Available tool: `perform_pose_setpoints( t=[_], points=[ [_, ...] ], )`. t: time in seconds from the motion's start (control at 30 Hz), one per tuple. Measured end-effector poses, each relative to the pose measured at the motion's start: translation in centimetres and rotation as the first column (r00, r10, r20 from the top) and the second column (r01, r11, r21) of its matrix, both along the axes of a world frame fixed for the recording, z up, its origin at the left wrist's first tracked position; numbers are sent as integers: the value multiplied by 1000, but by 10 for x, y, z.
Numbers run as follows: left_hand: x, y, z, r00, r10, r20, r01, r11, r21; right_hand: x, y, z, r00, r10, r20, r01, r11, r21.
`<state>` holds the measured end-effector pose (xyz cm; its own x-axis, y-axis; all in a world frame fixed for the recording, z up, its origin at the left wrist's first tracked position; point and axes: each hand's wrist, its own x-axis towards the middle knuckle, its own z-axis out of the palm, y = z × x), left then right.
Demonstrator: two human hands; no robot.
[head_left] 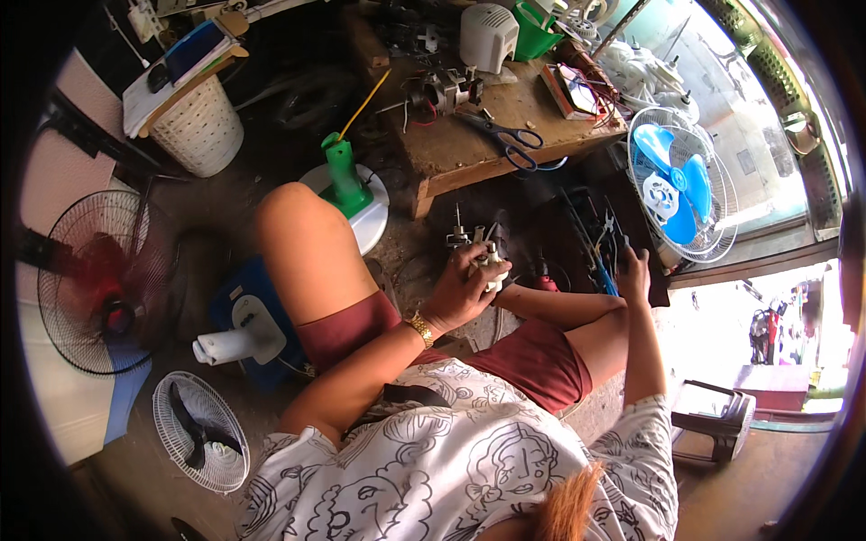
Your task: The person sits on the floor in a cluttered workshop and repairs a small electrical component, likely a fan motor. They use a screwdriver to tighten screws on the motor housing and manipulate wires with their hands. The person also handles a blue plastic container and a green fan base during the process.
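Observation:
My left hand [456, 293], a gold watch on its wrist, is closed around a small electric fan motor [460, 236] with a white plastic part [492, 272] on it. The motor's thin shaft points away from me, above the floor between my legs. At the right, my right hand [634, 272] reaches into a dark tool tray [649, 236]. Its fingers are curled together near the tools; what they grip is too small to make out. Beside it lie pliers [610, 222] and a blue-handled tool [603, 276].
Ahead stands a low wooden bench [433, 160] with another motor [439, 94], black scissors [510, 137] and a white housing [488, 38]. A green fan stand [343, 173] is left of it. Fans surround me: blue-bladed [678, 178], red-centred [113, 311] and black-bladed [203, 437].

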<state>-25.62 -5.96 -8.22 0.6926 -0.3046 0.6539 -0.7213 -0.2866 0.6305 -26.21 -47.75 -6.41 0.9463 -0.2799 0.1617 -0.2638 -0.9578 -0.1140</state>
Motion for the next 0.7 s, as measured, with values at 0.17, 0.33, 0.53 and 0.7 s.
perform_pose_setpoints(
  t=[0.17,0.33,0.53,0.7],
  points=[
    [-5,38,34,994,40,106,-51,994,100,23,-6,-61,971,-89,-221,105,992,64],
    [5,86,87,971,185,148,-182,983,-33,37,-5,-69,890,23,-455,-37,999,-22],
    [20,101,109,987,46,151,-40,998,-37,101,131,-24,925,379,1,-312,761,570],
    [19,97,103,996,-80,49,87,982,-168,96,277,69,796,513,321,-71,-449,891]
  ],
)
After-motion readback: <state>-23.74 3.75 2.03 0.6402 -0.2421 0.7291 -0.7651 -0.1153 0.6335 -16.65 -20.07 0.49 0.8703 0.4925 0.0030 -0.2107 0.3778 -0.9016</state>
